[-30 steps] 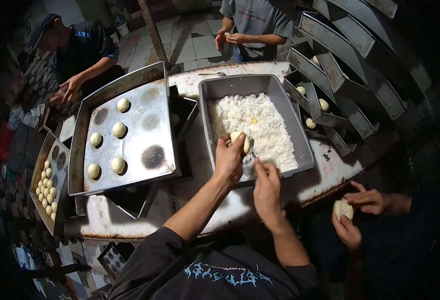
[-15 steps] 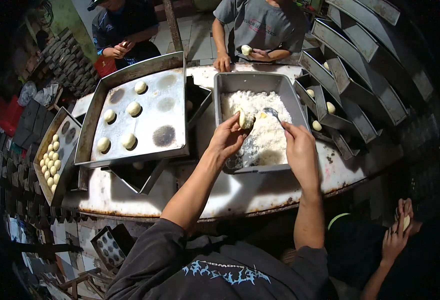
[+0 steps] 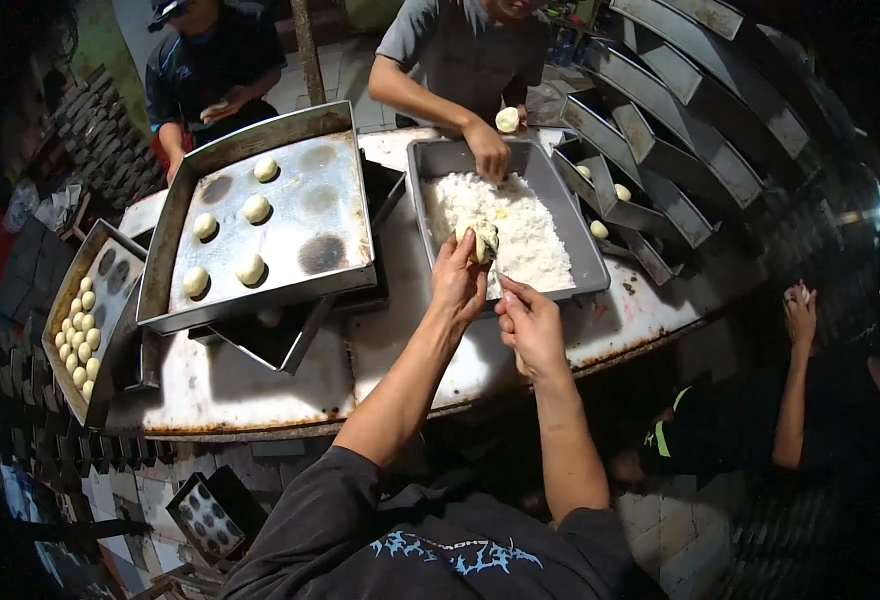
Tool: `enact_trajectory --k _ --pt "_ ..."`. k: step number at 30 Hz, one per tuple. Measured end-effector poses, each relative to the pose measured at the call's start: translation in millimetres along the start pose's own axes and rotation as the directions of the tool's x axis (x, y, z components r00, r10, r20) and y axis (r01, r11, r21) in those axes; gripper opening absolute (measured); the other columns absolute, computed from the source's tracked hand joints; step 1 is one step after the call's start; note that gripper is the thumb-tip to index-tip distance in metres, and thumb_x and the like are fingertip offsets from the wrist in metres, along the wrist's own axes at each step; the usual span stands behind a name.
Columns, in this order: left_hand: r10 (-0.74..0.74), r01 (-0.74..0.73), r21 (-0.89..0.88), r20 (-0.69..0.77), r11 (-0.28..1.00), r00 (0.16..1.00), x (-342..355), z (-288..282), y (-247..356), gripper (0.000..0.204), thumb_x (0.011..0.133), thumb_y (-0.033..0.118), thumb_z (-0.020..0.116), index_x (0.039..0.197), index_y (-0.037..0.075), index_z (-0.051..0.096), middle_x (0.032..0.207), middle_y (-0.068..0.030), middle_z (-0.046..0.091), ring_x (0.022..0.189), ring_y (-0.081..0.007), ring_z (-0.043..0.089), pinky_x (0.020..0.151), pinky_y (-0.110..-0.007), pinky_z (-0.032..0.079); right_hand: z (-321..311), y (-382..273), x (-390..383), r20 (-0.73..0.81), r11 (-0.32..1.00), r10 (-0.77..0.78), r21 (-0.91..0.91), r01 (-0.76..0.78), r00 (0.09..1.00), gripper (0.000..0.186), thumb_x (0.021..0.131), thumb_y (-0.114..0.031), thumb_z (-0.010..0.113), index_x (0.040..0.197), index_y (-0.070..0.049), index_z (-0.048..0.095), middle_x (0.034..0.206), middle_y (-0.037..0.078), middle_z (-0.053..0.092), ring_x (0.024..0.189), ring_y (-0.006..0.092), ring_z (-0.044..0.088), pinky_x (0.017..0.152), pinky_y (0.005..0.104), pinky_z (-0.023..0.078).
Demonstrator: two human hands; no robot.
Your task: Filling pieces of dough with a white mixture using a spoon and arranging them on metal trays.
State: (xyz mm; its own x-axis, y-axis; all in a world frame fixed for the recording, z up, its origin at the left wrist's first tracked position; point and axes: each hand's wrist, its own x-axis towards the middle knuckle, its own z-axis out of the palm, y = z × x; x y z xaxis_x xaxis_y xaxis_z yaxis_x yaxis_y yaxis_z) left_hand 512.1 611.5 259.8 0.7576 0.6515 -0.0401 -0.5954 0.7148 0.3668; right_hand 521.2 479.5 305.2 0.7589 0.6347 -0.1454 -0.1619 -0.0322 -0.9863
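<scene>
My left hand [image 3: 458, 280] cups a piece of pale dough [image 3: 479, 240] over the near part of a grey tub [image 3: 588, 268]. White crumbly filling [image 3: 535, 232] lies heaped in that tub. Close beside the dough, my right hand [image 3: 532, 328] is closed round a spoon, mostly hidden now; only a thin part of it shows between the fingers and the dough. At the tub's far side a co-worker's hand [image 3: 488, 150] reaches down to the filling. That person's other hand holds a dough ball [image 3: 507, 120].
Left of the tub, a large metal tray [image 3: 305, 215] bearing several dough balls rests on other trays. A smaller tray [image 3: 110, 262] holds more balls at far left. Metal pans [image 3: 650, 170] stack at right, some with dough balls. Other people stand across the table and at lower right.
My right hand has drawn the spoon from the filling back toward the dough in my left hand. The co-worker opposite has reached into the tub. The whole view has shifted somewhat.
</scene>
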Motion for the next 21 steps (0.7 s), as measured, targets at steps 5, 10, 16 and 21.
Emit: enact_trajectory --k 5,10,16,21 --pt "0.033 -0.030 0.042 -0.069 0.999 0.997 29 7 1 0.025 0.088 0.013 0.054 0.108 0.002 0.044 0.100 -0.0089 0.057 0.091 -0.0183 0.057 0.081 -0.032 0.048 -29 -23 30 -0.069 0.890 -0.294 -0.384 0.247 0.953 0.027 0.090 -0.007 0.048 0.113 0.000 0.058 0.073 -0.001 0.054 0.054 0.0034 0.043 0.045 0.0190 0.037" --pt "0.090 -0.075 0.203 -0.063 0.976 0.994 44 20 -16 0.023 0.090 0.016 0.053 0.105 0.000 0.047 0.093 -0.0086 0.057 0.082 -0.0159 0.058 0.075 -0.027 0.048 -26 -9 90 0.048 0.816 -0.342 -0.479 0.323 0.938 0.026 0.088 -0.007 0.049 0.111 0.002 0.058 0.076 0.002 0.057 0.070 0.0094 0.052 0.067 0.0229 0.044" --pt "0.133 -0.117 0.084 -0.232 0.990 0.964 69 18 -16 0.021 0.090 0.016 0.052 0.102 0.000 0.047 0.089 -0.0079 0.058 0.076 -0.0146 0.059 0.067 -0.024 0.049 -16 39 79 -0.021 0.966 -0.212 -0.155 0.206 0.977 0.026 0.090 -0.008 0.048 0.113 -0.001 0.058 0.080 0.007 0.060 0.075 0.0103 0.056 0.064 0.0225 0.045" --pt "0.401 -0.257 0.472 -0.234 0.843 0.886 88 12 11 0.034 0.084 0.011 0.061 0.105 -0.004 0.040 0.088 -0.0118 0.057 0.076 -0.0180 0.060 0.065 -0.028 0.053 -33 2 57 0.042 0.782 -0.405 -0.502 0.370 0.913 0.029 0.088 -0.004 0.049 0.116 -0.003 0.057 0.088 0.012 0.057 0.077 0.0181 0.057 0.067 0.0295 0.047"
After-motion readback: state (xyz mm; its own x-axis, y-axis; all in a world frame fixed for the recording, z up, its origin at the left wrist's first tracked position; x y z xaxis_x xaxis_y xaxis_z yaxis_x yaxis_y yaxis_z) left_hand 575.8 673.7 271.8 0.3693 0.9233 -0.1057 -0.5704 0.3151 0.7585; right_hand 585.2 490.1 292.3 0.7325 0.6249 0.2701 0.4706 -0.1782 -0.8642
